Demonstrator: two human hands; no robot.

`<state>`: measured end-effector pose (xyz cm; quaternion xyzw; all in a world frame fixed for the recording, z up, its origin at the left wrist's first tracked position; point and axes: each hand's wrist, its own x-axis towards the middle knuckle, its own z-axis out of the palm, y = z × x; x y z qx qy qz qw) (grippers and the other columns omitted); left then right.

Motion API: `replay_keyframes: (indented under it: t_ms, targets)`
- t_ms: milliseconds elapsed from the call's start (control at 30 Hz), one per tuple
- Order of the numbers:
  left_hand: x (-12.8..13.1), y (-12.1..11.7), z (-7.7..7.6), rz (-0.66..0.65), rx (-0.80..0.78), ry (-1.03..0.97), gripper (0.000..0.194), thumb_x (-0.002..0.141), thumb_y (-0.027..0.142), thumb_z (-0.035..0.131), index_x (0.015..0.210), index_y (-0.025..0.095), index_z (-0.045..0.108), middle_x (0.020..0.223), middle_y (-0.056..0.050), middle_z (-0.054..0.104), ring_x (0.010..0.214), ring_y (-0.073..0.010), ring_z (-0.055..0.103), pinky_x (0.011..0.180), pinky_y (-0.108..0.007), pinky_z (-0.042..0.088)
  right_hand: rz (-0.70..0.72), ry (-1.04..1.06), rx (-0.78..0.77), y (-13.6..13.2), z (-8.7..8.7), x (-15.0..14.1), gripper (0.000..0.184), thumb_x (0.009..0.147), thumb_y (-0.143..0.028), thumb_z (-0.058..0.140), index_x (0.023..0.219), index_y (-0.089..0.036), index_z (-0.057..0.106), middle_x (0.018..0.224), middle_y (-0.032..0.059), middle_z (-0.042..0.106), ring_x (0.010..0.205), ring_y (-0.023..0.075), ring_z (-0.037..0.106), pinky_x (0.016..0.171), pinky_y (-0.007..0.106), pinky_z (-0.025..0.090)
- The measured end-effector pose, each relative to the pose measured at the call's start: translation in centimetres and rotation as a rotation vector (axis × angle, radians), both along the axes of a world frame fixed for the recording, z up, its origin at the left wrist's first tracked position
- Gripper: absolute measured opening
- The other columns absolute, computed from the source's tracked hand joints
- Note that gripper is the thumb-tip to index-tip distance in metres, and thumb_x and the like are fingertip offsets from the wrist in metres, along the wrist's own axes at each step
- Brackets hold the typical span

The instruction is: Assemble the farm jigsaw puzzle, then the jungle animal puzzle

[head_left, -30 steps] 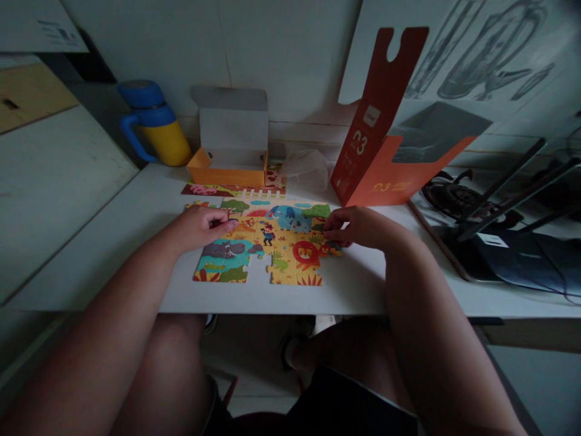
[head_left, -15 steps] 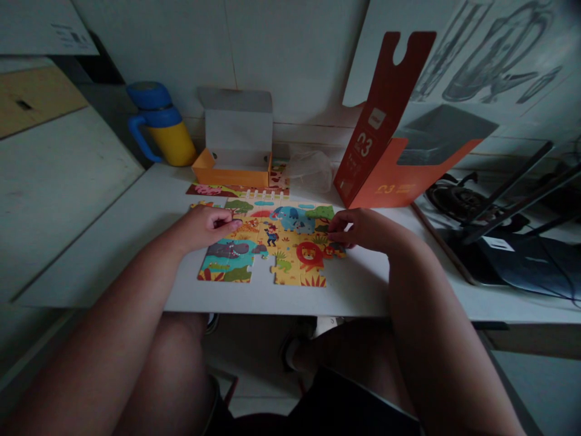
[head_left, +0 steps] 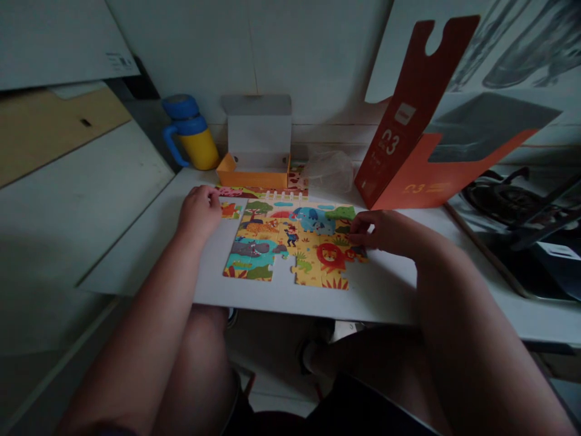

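Observation:
A colourful animal jigsaw puzzle (head_left: 295,245) lies partly joined on the white table (head_left: 385,290). My left hand (head_left: 198,209) rests with curled fingers on a loose piece (head_left: 230,210) beside the puzzle's upper left corner. My right hand (head_left: 384,230) sits at the puzzle's right edge, fingers bent and pinching at the pieces there. More loose pieces (head_left: 254,192) lie in a strip behind the puzzle.
An open orange box (head_left: 254,175) stands behind the puzzle, with a yellow and blue flask (head_left: 193,133) to its left. A clear plastic bag (head_left: 329,171) and a tall orange cardboard sleeve (head_left: 408,145) are at the right. A gas stove (head_left: 521,212) is at far right.
My left hand has moved off the puzzle's left side, up and outward to the loose piece at the upper left. The camera has shifted left. My right hand stays at the right edge.

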<state>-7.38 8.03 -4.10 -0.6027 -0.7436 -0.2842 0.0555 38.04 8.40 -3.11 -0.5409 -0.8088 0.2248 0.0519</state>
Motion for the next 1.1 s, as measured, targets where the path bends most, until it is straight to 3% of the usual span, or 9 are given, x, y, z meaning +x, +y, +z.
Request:
replay_keyframes:
  t_ms: [67,133,233,300,467,667,833,967,1100]
  targets:
    - [-0.6,0.2,-0.3,-0.001,-0.054,0.022,0.029,0.097,0.034,0.054,0.113,0.017,0.071,0.123,-0.017,0.074,0.114,-0.0315,0.068,0.106,-0.041,0.051,0.020,-0.004,0.056,0.2,-0.3,0.1,0.019,0.088,-0.044,0.074,0.090,-0.026,0.074,0.087,0.0019,0.079,0.070,0.0184,0.067,0.065,0.031,0.045]
    - [-0.9,0.2,-0.7,-0.029,-0.129,0.037,0.044,0.095,0.049,0.060,0.121,0.015,0.071,0.129,-0.018,0.071,0.121,-0.0333,0.066,0.112,-0.042,0.048,0.008,0.002,0.081,0.3,-0.4,0.0,0.021,0.088,-0.046,0.074,0.089,-0.025,0.073,0.087,0.0024,0.078,0.070,0.0185,0.066,0.065,0.031,0.044]
    - [-1.1,0.0,-1.0,-0.062,-0.277,0.103,0.077,0.081,0.073,0.072,0.132,0.016,0.069,0.140,-0.019,0.064,0.129,-0.0402,0.059,0.113,-0.048,0.047,-0.016,0.010,0.102,0.3,-0.4,-0.1,0.022,0.088,-0.047,0.075,0.090,-0.025,0.074,0.086,0.0028,0.078,0.069,0.0186,0.065,0.064,0.032,0.043]
    - [-1.2,0.1,-1.3,-0.064,-0.336,0.146,0.086,0.072,0.077,0.078,0.136,0.020,0.069,0.144,-0.019,0.060,0.132,-0.0436,0.056,0.112,-0.050,0.047,-0.011,0.003,0.112,0.2,-0.4,-0.3,0.022,0.088,-0.047,0.074,0.090,-0.025,0.074,0.085,0.0030,0.077,0.068,0.0187,0.065,0.063,0.032,0.041]
    - [-2.2,0.5,-1.9,-0.073,-0.296,0.110,0.073,0.073,0.071,0.082,0.129,0.026,0.073,0.132,-0.015,0.061,0.125,-0.0381,0.058,0.110,-0.046,0.047,0.002,-0.042,0.130,0.2,-0.4,-0.5,0.021,0.092,-0.046,0.069,0.090,-0.025,0.071,0.083,0.0029,0.076,0.066,0.0179,0.062,0.062,0.032,0.040]
    - [-2.4,0.9,-1.9,-0.071,-0.285,0.067,0.060,0.071,0.069,0.083,0.106,0.020,0.074,0.121,-0.015,0.063,0.118,-0.0355,0.061,0.108,-0.043,0.048,-0.005,-0.062,0.146,0.1,-0.4,-0.9,0.030,0.094,-0.053,0.065,0.086,-0.024,0.070,0.077,0.0043,0.074,0.062,0.0180,0.059,0.059,0.033,0.036]
    - [-2.3,1.0,-1.8,-0.006,-0.274,-0.012,0.062,0.061,0.067,0.091,0.094,0.022,0.065,0.109,-0.013,0.067,0.102,-0.0343,0.065,0.092,-0.042,0.052,-0.022,-0.044,0.129,-0.1,-0.1,-1.4,0.034,0.096,-0.056,0.063,0.085,-0.024,0.069,0.073,0.0035,0.072,0.058,0.0169,0.057,0.057,0.033,0.034]
    - [-1.5,0.5,-1.4,-0.131,-0.137,-0.172,0.051,0.066,0.053,0.092,0.088,0.025,0.055,0.092,-0.003,0.069,0.086,-0.0250,0.065,0.080,-0.035,0.051,-0.021,0.000,0.171,-0.3,0.1,-1.6,0.037,0.098,-0.057,0.060,0.084,-0.024,0.068,0.072,0.0033,0.072,0.057,0.0164,0.056,0.057,0.032,0.035]
    - [0.2,0.1,-0.6,-0.309,0.053,-0.376,0.043,0.070,0.042,0.087,0.082,0.024,0.049,0.098,-0.003,0.073,0.094,-0.0223,0.068,0.084,-0.032,0.052,-0.024,0.040,0.197,-0.5,0.1,-2.1,0.033,0.098,-0.053,0.060,0.086,-0.023,0.068,0.074,0.0032,0.072,0.059,0.0163,0.057,0.057,0.032,0.035]
